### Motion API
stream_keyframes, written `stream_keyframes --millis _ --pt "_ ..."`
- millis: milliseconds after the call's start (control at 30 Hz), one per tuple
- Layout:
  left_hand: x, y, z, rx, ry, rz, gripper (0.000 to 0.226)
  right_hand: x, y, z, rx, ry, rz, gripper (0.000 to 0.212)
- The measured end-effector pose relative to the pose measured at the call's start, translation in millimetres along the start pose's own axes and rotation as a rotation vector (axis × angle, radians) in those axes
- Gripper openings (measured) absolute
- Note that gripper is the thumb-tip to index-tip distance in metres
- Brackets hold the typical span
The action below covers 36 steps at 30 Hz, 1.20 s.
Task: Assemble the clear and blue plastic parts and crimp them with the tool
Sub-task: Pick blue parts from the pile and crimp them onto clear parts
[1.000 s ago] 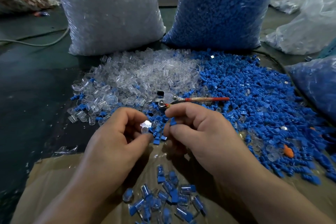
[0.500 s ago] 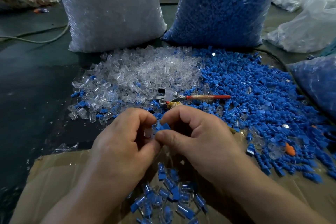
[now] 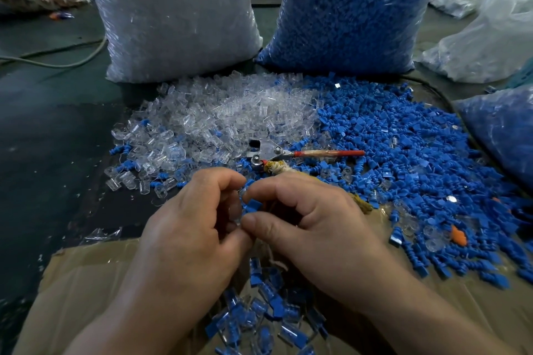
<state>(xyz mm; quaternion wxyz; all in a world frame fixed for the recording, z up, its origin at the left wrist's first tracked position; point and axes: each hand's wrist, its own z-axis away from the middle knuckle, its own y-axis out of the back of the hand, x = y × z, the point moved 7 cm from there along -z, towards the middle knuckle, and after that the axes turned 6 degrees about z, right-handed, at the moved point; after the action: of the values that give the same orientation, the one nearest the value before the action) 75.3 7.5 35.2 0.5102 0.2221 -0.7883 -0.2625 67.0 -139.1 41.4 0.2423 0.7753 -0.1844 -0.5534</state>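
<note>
Blue part (image 3: pixel 251 206) sits pinched between thumb and forefinger of the right hand (image 3: pixel 314 225), grip clamped on it. At its 9 o'clock, the left hand (image 3: pixel 190 225) grip curls round a clear part (image 3: pixel 238 220), mostly hidden. Tool (image 3: pixel 288 154) lies untouched at 12 o'clock from both hands.

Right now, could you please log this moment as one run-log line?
step: joining parts | left hand: pinches clear part | right hand: pinches blue part | crimp tool: lying on parts pile
</note>
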Motion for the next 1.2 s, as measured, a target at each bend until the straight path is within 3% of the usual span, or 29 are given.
stream_keyframes --millis 167,367,567,733,833,1000,1200 --pt "1 -2 1 -0.014 -0.003 0.026 0.057 -5 2 2 0.069 0.059 0.104 0.019" --pt "1 -3 1 -0.026 0.006 0.054 0.058 -16 -1 4 0.039 0.164 0.270 0.027" --pt "1 -7 0 0.001 -0.008 0.064 0.049 -2 3 2 0.035 -0.001 0.124 0.009" --pt "-10 -12 0 -0.109 0.131 0.412 0.038 4 11 1 0.057 -0.034 0.064 0.002" --pt "-20 -16 -2 -0.113 0.211 0.481 0.029 -4 8 0 0.060 0.073 0.165 0.009" --pt "-27 -22 -2 -0.138 0.365 0.720 0.041 -10 0 2 0.034 0.203 0.201 0.016" --pt "-27 -22 -1 -0.104 0.373 0.705 0.037 -16 3 4 0.063 0.249 0.192 0.017"
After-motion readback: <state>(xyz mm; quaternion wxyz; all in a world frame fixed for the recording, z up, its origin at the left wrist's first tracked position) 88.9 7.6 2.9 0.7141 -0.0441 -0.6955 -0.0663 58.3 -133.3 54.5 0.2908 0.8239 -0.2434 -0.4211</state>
